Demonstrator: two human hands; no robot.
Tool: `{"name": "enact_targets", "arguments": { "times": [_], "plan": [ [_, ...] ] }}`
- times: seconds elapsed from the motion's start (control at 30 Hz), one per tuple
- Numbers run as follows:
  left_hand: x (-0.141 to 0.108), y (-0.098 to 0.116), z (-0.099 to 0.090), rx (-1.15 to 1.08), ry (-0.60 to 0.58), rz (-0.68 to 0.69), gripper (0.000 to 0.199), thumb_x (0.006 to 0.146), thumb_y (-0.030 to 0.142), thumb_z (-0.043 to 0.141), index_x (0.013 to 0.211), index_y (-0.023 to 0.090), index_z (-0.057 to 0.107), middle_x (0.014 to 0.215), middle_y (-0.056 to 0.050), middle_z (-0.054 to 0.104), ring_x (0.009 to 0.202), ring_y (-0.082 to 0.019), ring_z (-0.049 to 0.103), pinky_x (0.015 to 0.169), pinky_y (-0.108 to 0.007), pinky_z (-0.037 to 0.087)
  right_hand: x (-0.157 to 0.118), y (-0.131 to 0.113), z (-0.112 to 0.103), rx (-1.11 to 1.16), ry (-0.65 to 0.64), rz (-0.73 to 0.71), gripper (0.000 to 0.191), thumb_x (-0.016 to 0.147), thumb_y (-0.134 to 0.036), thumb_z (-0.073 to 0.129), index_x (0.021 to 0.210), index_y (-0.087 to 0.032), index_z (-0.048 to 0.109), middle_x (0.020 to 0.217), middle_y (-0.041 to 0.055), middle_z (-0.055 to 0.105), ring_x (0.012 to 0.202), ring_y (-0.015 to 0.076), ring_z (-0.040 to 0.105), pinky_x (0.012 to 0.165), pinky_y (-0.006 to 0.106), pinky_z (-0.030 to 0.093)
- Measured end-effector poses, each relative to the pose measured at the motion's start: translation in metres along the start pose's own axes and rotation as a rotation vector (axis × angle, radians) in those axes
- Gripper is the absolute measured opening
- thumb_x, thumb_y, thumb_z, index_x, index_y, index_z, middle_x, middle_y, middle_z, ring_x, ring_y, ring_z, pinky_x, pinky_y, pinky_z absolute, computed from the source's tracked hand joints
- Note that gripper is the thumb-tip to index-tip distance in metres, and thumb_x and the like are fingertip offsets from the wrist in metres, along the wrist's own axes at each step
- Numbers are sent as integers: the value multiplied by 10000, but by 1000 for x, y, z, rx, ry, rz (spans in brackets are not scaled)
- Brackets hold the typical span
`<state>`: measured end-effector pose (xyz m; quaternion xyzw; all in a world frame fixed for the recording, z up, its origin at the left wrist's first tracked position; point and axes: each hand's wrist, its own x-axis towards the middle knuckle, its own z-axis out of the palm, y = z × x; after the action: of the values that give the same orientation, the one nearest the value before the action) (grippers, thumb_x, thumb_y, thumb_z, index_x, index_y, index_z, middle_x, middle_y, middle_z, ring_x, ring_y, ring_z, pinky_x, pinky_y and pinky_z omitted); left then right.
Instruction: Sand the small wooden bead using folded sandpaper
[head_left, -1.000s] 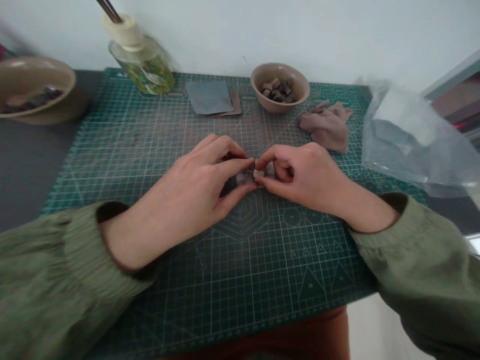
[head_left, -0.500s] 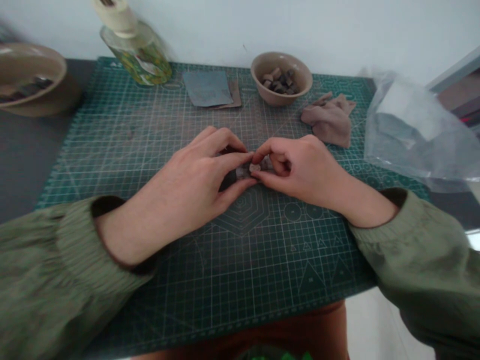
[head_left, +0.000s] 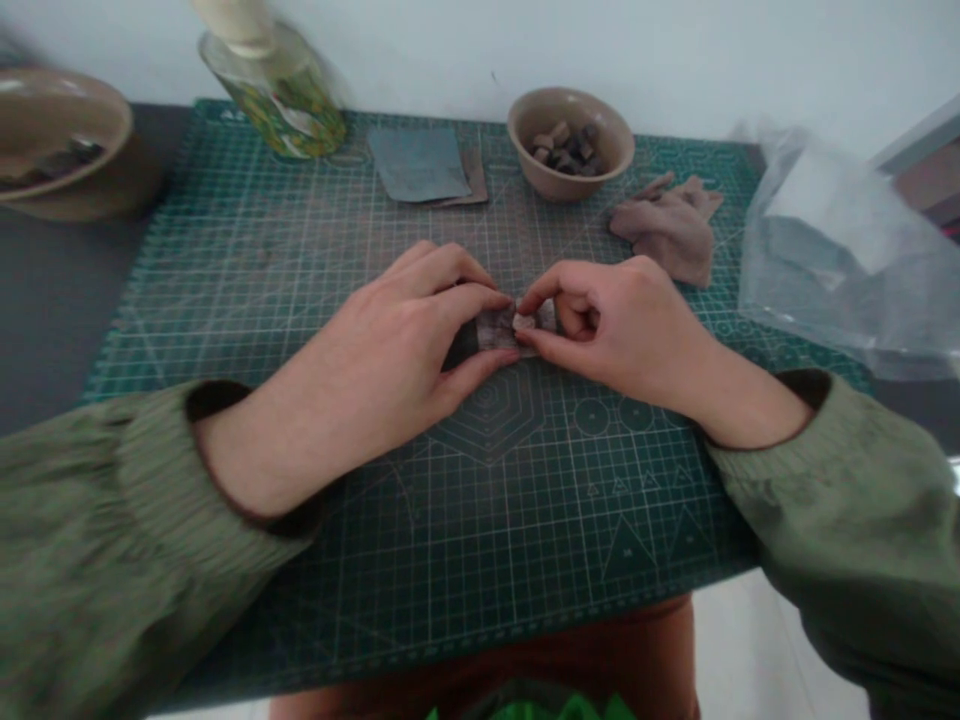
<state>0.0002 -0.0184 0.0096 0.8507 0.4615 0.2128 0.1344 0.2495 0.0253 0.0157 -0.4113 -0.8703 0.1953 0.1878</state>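
Note:
My right hand (head_left: 630,320) pinches a small pale piece (head_left: 524,322) between thumb and forefinger, over a greyish sheet (head_left: 495,330) on the green cutting mat (head_left: 487,520). On the left side of that sheet, my left hand (head_left: 405,335) has its thumb and forefinger apart, one at the near edge and one at the far edge, holding it against the mat. The fingers hide parts of the sheet, and its surface is blurred.
Behind the hands stand a bowl of small blocks (head_left: 570,185), grey-blue sheets (head_left: 416,165) and a bottle with a pump (head_left: 300,110). A crumpled cloth (head_left: 671,235) and a clear plastic bag (head_left: 832,250) lie right. A larger bowl (head_left: 112,190) is far left.
The view has shifted slightly. My right hand has moved a little to the right with the pale piece, and more of the sheet shows between my left fingertips.

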Motion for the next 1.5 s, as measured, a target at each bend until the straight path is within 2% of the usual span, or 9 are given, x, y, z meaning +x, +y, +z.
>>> {"name": "enact_targets", "arguments": {
  "times": [0.2, 0.33, 0.53, 0.87, 1.1, 1.3, 1.5],
  "plan": [
    [-1, -2, 1, 46, 9, 61, 311, 1131, 481, 659, 1311, 262, 789, 1316, -110, 728, 1299, -390, 702, 1149, -602, 600, 0, 1, 0, 55, -30, -61, 137, 1000, -286, 871, 1095, -189, 857, 641, -76, 575, 597, 116, 546, 665, 300, 332],
    [-3, -5, 3, 53, 22, 84, 362, 1160, 519, 617, 1353, 259, 778, 1347, -120, 736, 1302, -372, 706, 1147, -581, 609, -1, 2, 0, 30, -4, -8, 152, 1012, -328, 869, 1079, -192, 854, 614, -73, 551, 586, 126, 530, 651, 308, 325],
    [-4, -6, 3, 52, 21, 94, 297, 1154, 456, 662, 1354, 265, 771, 1331, -107, 741, 1291, -347, 720, 1138, -541, 624, -1, 3, 1, 64, -40, -41, 151, 1012, -301, 851, 1117, -191, 855, 644, -74, 584, 593, 122, 540, 658, 310, 335],
    [-3, -6, 2, 62, 23, 113, 334, 1144, 407, 706, 1347, 157, 797, 1323, -144, 745, 1263, -357, 721, 1106, -541, 621, -1, 4, 2, 64, -4, -61, 156, 1007, -296, 862, 1105, -174, 866, 629, -80, 567, 578, 115, 529, 642, 309, 313],
    [-1, -6, 4, 50, 19, 119, 363, 1140, 425, 716, 1361, 152, 806, 1329, -145, 747, 1256, -360, 716, 1091, -544, 620, 0, 7, 2, 73, 15, -27, 158, 1009, -300, 869, 1089, -165, 861, 605, -84, 543, 561, 113, 498, 627, 312, 308],
    [-2, -6, 4, 49, 27, 117, 359, 1147, 415, 702, 1356, 143, 808, 1324, -148, 744, 1263, -362, 714, 1098, -555, 621, -2, 7, 4, 83, -11, -86, 150, 995, -261, 877, 1121, -181, 867, 634, -90, 567, 574, 103, 534, 651, 294, 341],
    [-2, -6, 2, 41, 17, 107, 343, 1135, 407, 727, 1358, 161, 812, 1343, -147, 748, 1281, -361, 715, 1115, -550, 621, 0, 8, 4, 58, 27, -33, 145, 1007, -289, 878, 1090, -171, 861, 601, -90, 528, 556, 110, 507, 627, 304, 317]
  ]
}}
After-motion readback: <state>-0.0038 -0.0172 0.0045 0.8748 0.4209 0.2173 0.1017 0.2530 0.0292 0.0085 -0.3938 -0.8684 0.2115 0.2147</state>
